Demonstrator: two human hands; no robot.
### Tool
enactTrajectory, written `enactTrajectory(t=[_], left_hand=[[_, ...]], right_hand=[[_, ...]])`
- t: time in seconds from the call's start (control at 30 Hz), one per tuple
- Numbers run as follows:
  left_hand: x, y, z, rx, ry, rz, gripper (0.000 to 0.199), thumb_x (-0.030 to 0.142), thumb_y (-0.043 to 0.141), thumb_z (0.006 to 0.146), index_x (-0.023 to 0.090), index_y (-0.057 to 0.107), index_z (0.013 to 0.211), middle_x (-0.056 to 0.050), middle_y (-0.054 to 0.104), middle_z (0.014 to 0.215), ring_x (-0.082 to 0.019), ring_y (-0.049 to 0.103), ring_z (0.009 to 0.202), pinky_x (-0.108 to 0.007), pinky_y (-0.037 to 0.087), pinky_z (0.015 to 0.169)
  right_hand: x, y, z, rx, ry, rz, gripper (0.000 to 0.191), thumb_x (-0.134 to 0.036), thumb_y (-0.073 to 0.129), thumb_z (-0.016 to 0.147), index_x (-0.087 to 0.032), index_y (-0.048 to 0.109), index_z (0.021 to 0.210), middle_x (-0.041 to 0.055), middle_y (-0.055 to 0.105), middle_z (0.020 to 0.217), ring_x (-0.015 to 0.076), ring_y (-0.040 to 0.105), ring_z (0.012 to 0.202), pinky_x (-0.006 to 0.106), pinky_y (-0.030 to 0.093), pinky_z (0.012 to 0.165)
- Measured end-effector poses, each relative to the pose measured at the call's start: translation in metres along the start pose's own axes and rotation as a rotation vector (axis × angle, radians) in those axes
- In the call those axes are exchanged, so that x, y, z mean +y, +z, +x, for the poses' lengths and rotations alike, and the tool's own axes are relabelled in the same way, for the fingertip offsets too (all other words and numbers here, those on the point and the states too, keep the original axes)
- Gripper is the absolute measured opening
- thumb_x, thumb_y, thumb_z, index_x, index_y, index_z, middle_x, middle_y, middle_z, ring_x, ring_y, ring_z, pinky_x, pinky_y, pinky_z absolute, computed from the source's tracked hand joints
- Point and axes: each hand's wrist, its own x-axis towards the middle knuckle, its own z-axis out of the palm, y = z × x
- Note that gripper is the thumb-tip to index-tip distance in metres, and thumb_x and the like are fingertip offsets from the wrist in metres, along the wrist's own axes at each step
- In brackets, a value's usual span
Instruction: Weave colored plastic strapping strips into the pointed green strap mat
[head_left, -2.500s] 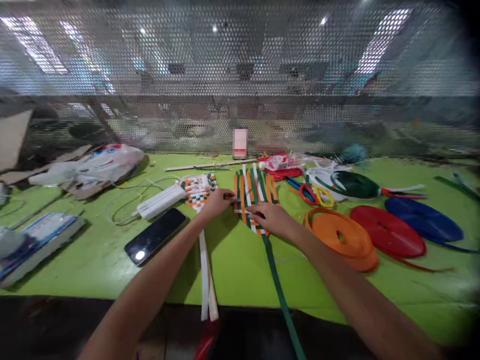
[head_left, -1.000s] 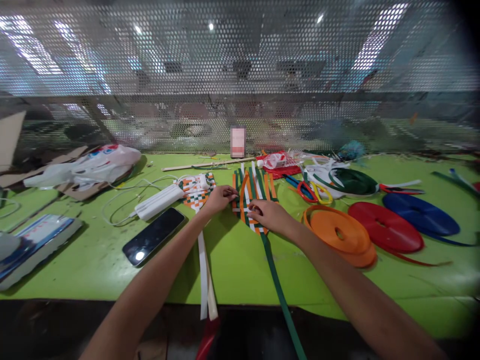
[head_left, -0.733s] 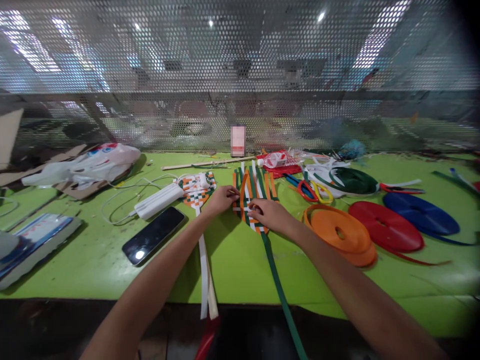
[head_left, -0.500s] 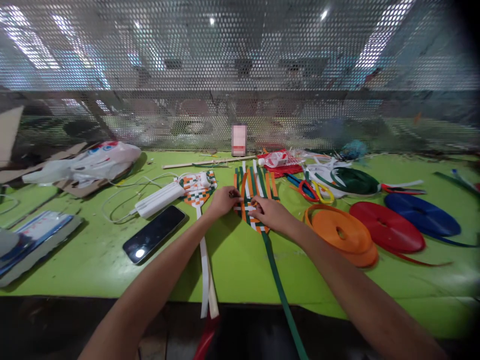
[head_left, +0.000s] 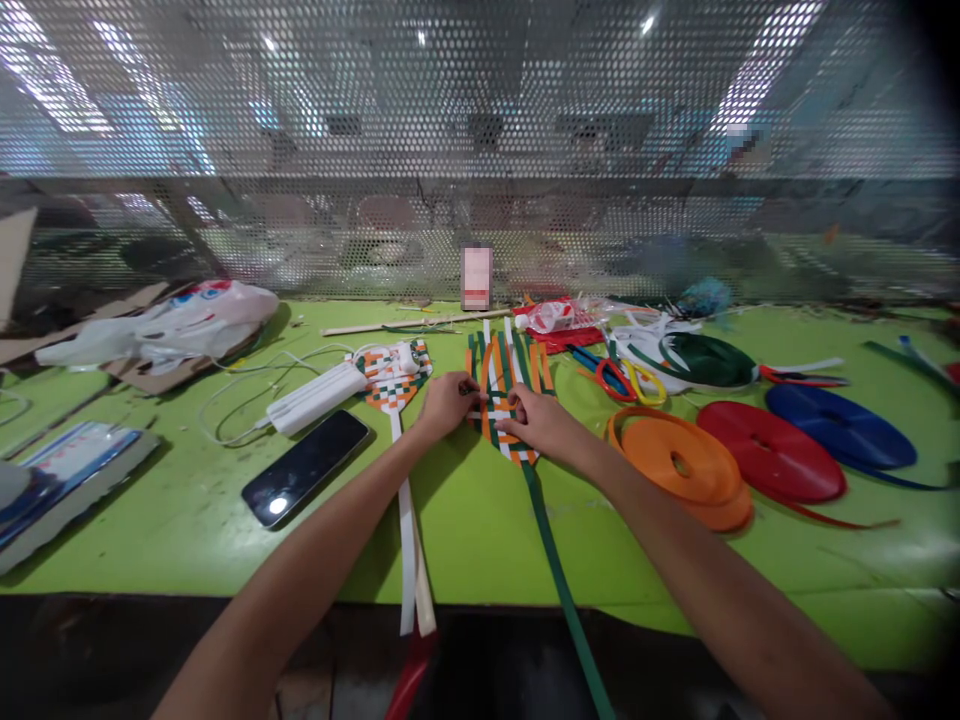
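A woven piece (head_left: 517,446) of green, orange and white plastic strips lies on the green table, its loose strip ends fanning toward the back. My left hand (head_left: 448,402) is closed at the left edge of the weave, thumb and fingers pinching there. Over its right side, my right hand (head_left: 538,422) pinches the weave with bent fingers; the exact strip between them is hidden. From the weave's lower tip a long green strip (head_left: 553,560) runs past the table's front edge. Left of my hands rests a second woven piece (head_left: 391,392) with a white strip tail.
Orange (head_left: 679,465), red (head_left: 772,450) and blue (head_left: 844,425) strip coils lie at the right, behind them scissors (head_left: 637,380) and a green coil (head_left: 709,360). A phone (head_left: 306,468), white power strip (head_left: 315,398) and plastic bag (head_left: 187,320) are at left. Perforated metal screen (head_left: 480,200) stands behind.
The fingers of my right hand have lifted and shifted slightly over the weave. My left hand stays at the left edge. The view has moved a little.
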Motion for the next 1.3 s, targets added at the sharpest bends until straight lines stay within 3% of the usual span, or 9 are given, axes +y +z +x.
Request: enactTrajectory(t=[0.17,0.43,0.63,0.87,0.97,1.07,1.3], left_hand=[[-0.003,0.003,0.000,0.025,-0.023,0.022,0.019,0.030,0.084,0.077,0.021,0.075,0.091,-0.003,0.075,0.084,-0.017,0.064,0.070,-0.026,0.044,0.063],[-0.005,0.003,0.003,0.047,0.099,0.091,0.008,0.027,0.080,0.083,0.019,0.080,0.085,-0.007,0.074,0.093,-0.019,0.065,0.081,-0.029,0.047,0.075],[-0.004,0.002,0.004,0.058,0.045,0.094,0.010,0.029,0.080,0.083,0.021,0.082,0.086,-0.006,0.075,0.091,-0.018,0.064,0.076,-0.029,0.050,0.075],[0.000,0.000,0.000,0.028,0.076,0.123,0.007,0.025,0.080,0.082,0.021,0.084,0.086,-0.008,0.074,0.094,-0.020,0.066,0.079,-0.029,0.051,0.075],[0.001,-0.006,-0.002,-0.033,0.107,0.138,0.015,0.020,0.071,0.088,0.022,0.085,0.091,-0.008,0.076,0.093,-0.021,0.068,0.080,-0.028,0.052,0.076],[0.000,-0.012,-0.002,-0.099,0.137,0.149,0.029,0.011,0.060,0.090,0.023,0.086,0.097,-0.008,0.078,0.098,-0.022,0.070,0.087,-0.029,0.053,0.081],[-0.009,-0.014,0.001,-0.108,0.106,0.207,0.041,0.004,0.056,0.087,0.025,0.084,0.108,-0.010,0.078,0.109,-0.025,0.071,0.099,-0.031,0.053,0.090]], right_hand=[[0.001,0.001,0.001,0.012,0.017,-0.002,0.031,-0.039,0.073,0.087,-0.022,0.053,0.102,-0.0026,0.060,0.074,0.0158,0.056,0.065,0.026,0.033,0.059],[0.007,0.002,0.002,0.026,0.016,0.001,0.040,-0.044,0.066,0.095,-0.019,0.053,0.122,-0.0031,0.060,0.069,0.0163,0.057,0.062,0.026,0.032,0.057],[0.003,0.000,0.002,0.020,0.024,-0.024,0.039,-0.040,0.064,0.096,-0.018,0.054,0.126,-0.0023,0.059,0.069,0.0169,0.056,0.062,0.027,0.032,0.057],[-0.004,-0.003,0.001,0.017,0.041,-0.044,0.037,-0.037,0.067,0.095,-0.017,0.057,0.124,0.0001,0.062,0.071,0.0172,0.057,0.065,0.026,0.033,0.059],[-0.003,-0.003,0.000,0.021,0.034,-0.043,0.035,-0.036,0.063,0.098,-0.016,0.057,0.126,0.0003,0.062,0.071,0.0171,0.057,0.064,0.026,0.033,0.058],[-0.002,-0.004,0.000,0.028,0.003,-0.042,0.031,-0.036,0.057,0.101,-0.016,0.060,0.125,0.0038,0.067,0.077,0.0180,0.060,0.069,0.026,0.036,0.061],[-0.001,-0.003,0.002,0.047,-0.058,-0.049,0.030,-0.032,0.053,0.103,-0.014,0.071,0.118,0.0143,0.076,0.109,0.0236,0.069,0.092,0.031,0.047,0.080]])
